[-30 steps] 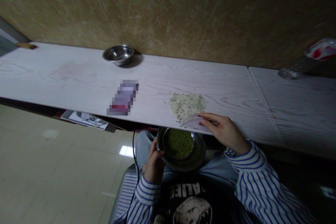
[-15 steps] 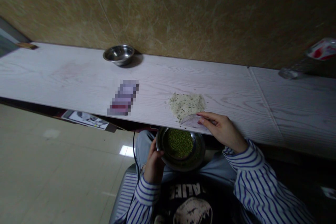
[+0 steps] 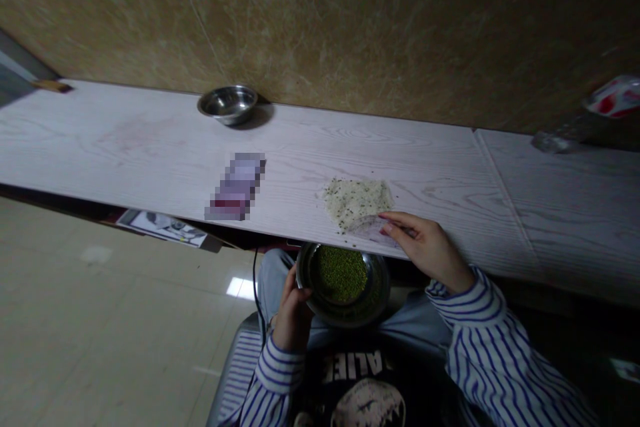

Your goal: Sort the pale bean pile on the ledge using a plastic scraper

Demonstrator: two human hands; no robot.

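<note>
Mung beans (image 3: pixel 341 273) sit in a steel bowl (image 3: pixel 367 307) at my 12 o'clock, and my left hand (image 3: pixel 294 310) is closed on its rim. My right hand (image 3: pixel 430 247) pinches a clear plastic sheet (image 3: pixel 373 228) against a heap of pale grains (image 3: pixel 354 200) on the table (image 3: pixel 150 147). Open room lies at 10 o'clock, up to a small steel bowl (image 3: pixel 229 105).

Blue/wht striped shirt (image 3: pixel 493 353), blk graphic tee (image 3: pixel 350 380), jeans (image 3: pixel 273 273).

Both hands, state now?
Left hand: closed, gripping the rim of the steel bowl of green mung beans.
Right hand: closed, pinching a clear plastic sheet.
</note>
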